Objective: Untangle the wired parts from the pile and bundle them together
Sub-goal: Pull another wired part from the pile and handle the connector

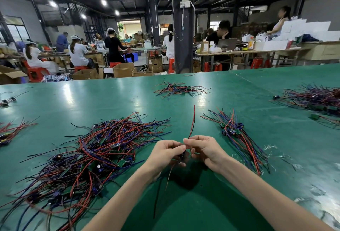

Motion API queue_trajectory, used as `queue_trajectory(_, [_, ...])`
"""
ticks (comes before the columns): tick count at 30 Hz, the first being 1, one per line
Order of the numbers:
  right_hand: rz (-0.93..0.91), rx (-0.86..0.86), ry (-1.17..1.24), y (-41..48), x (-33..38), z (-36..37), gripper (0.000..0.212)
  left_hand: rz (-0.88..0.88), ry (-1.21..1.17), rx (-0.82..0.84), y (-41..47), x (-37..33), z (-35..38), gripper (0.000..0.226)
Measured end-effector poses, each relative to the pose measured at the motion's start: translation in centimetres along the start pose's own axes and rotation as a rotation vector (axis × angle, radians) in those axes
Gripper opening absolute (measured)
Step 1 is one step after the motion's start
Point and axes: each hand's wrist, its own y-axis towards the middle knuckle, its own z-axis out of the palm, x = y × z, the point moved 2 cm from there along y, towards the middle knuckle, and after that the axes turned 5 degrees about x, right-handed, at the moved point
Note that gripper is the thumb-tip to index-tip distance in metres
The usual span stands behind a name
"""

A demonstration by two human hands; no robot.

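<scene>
A big tangled pile of wired parts (88, 157), small green boards with red, blue and black wires, covers the green table (202, 212) at the left. Over the table's middle, my left hand (165, 154) and my right hand (204, 150) meet and both pinch one wired part (192, 122). Its red and black wires stick straight up from my right fingertips, and more wires hang down below my left hand. The part's board is mostly hidden between my fingers. To the right lies a sorted bundle (237, 135) with wires laid parallel.
A smaller pile (178, 89) lies further back at the centre. Another large heap (316, 100) sits at the right edge, and small clusters (9, 131) lie at the left edge. Beyond the table's far edge, people sit at workbenches among cardboard boxes.
</scene>
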Motion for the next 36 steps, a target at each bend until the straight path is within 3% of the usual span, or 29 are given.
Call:
queue_trajectory(5, [0.000,0.001,-0.003,0.09,-0.22,0.01,0.020,-0.034,0.059,0.006,-0.22,-0.06,0.09,0.005])
queue_trajectory(9, [0.009,0.030,0.029,0.07,-0.15,0.16,0.024,-0.041,-0.036,-0.014,-0.18,-0.08,0.03,0.011])
queue_trajectory(19, [0.099,0.158,-0.028,-0.13,-0.23,0.40,0.016,-0.147,-0.071,0.071,-0.14,0.06,-0.39,0.006])
queue_trajectory(24, [0.103,0.168,-0.005,0.05,-0.15,0.13,0.017,-0.199,-0.119,0.130,-0.03,0.13,-0.43,0.015])
queue_trajectory(29, [0.107,0.162,-0.008,0.14,-0.24,-0.03,0.020,-0.186,-0.060,0.119,0.00,0.09,-0.75,0.009])
queue_trajectory(34, [0.085,0.190,-0.047,0.02,-0.23,0.14,0.020,-0.188,-0.003,0.111,0.01,0.25,-0.63,0.026])
queue_trajectory(36, [0.080,0.202,-0.082,-0.07,-0.19,0.30,0.020,-0.179,0.000,0.113,0.03,0.21,-0.62,0.022])
